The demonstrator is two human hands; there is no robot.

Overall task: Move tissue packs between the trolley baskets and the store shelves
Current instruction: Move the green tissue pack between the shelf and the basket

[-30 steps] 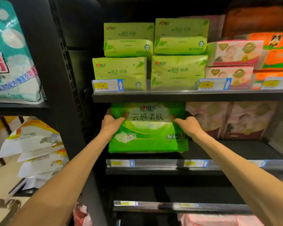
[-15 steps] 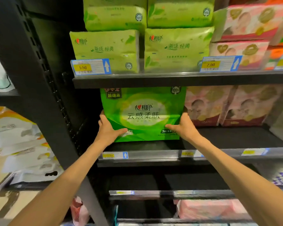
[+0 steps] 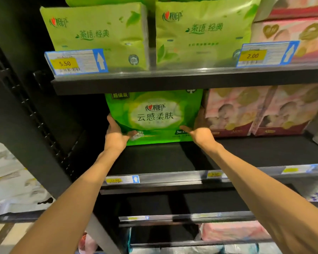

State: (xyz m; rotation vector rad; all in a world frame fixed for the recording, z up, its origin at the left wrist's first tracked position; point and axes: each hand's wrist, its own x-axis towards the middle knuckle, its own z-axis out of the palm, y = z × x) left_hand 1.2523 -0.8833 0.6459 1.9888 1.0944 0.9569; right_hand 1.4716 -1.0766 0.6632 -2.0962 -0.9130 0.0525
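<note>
1. Green tissue pack (image 3: 154, 118) is standing upright toward the back of the middle shelf (image 3: 173, 156), gripped at both lower sides: the left hand (image 3: 116, 136) is wrapping its thumb over the front lower corner with its fingers (image 3: 111, 120) reaching up the left edge, and the right hand (image 3: 200, 132) is clasping the right edge the same way.
2. Its front is showing the 心相印 logo above "云感柔肤", with a dark badge reading "超值装" at the top left; the small print along the bottom is too blurred to read.
3. Pink tissue packs (image 3: 235, 110) are standing just beside it on the right, touching the right hand's fingers.
4. The shelf above is carrying two light-green packs (image 3: 99, 33) printed 心相印 and "茶语 经典".
5. Price tags are sitting on that upper rail: "5.50" (image 3: 75, 61) on the left, "2.00" (image 3: 264, 54) on the right, each with a white arrow pointing up.
6. Yellow tags on the middle shelf's rail (image 3: 154, 178) are too blurred to read.
</note>
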